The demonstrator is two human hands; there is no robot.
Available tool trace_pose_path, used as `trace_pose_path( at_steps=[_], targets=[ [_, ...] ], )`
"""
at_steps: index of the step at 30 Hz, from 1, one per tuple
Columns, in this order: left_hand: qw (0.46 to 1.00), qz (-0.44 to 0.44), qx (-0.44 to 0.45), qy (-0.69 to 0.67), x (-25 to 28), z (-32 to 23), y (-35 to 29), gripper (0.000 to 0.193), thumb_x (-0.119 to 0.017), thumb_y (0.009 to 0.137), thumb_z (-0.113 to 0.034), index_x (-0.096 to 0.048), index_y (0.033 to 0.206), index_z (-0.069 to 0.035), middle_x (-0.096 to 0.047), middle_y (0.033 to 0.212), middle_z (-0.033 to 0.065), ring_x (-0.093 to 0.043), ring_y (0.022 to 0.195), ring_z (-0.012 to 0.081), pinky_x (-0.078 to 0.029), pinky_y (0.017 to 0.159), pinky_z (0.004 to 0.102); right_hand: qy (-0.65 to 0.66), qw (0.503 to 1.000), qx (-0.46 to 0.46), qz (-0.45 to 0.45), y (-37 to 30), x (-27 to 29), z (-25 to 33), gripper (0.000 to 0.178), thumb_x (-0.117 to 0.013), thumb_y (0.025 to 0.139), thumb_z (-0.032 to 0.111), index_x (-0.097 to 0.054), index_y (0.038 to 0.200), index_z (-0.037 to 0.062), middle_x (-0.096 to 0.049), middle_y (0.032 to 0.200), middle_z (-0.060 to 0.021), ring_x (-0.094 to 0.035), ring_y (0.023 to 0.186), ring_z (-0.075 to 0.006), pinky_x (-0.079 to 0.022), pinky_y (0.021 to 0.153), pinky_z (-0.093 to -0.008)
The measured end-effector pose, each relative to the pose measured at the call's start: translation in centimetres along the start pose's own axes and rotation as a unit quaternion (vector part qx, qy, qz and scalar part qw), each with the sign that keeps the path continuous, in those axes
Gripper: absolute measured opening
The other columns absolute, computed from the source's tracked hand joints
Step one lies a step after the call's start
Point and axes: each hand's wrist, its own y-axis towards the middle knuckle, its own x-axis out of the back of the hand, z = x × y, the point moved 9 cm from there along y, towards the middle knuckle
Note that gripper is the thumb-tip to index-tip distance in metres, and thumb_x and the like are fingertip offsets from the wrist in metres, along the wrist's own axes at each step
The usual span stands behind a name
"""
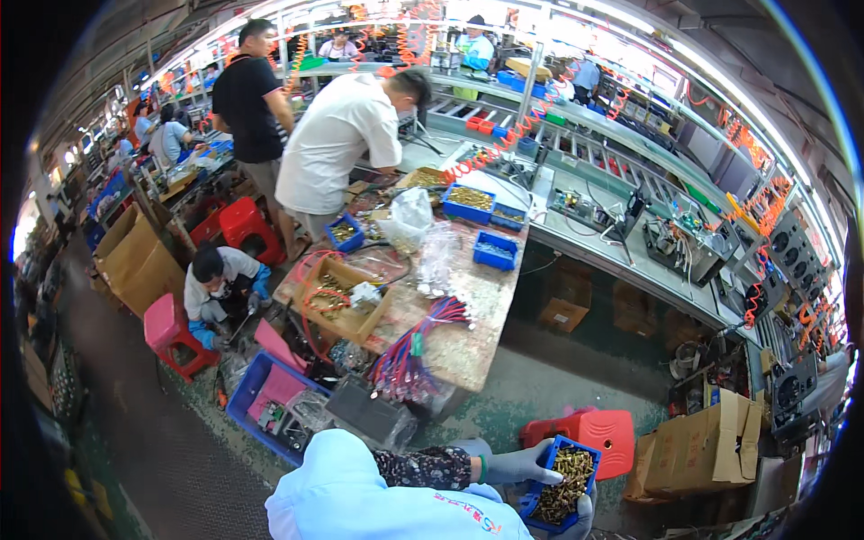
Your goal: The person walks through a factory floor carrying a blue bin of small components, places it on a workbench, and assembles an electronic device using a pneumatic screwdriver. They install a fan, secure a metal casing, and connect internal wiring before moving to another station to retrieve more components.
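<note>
A small blue plastic bin (535,498) heaped with small brass-coloured metal fittings (569,481) is held low at the right of the view. My left hand (524,464), in a grey glove, is closed on its left side, the thumb over the rim. At the bin's lower right edge my right hand (583,520), also gloved in grey, grips it; most of that hand is hidden by the bin and the picture's lower edge. Right beside the bin stands a red plastic stool (608,441).
A worn worktable (486,346) ahead carries blue parts bins (468,205), a cardboard tray (360,333) and bundled wires (409,364). A blue crate (243,396) lies on the floor. Co-workers stand and crouch at the left. A cardboard box (697,450) sits at right.
</note>
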Motion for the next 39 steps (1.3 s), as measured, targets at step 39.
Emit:
trace_pose_path(
  at_steps=[39],
  targets=[
    [0.780,-0.497,-0.329,-0.191,39.7,-27.5,32.6,0.077,-0.071,0.084,-0.011,-0.025,0.145,-0.005,-0.051,0.133,0.0120,-0.054,0.120,0.0224,-0.050,0.098,0.0394,-0.177,0.837,-0.230,0.464,74.1,-11.7,6.5,0.064,-0.063,0.085,0.024,-0.044,0.140,-0.0021,-0.055,0.132,-0.0134,-0.052,0.122,-0.0208,-0.039,0.106,-0.0335]
  ],
)
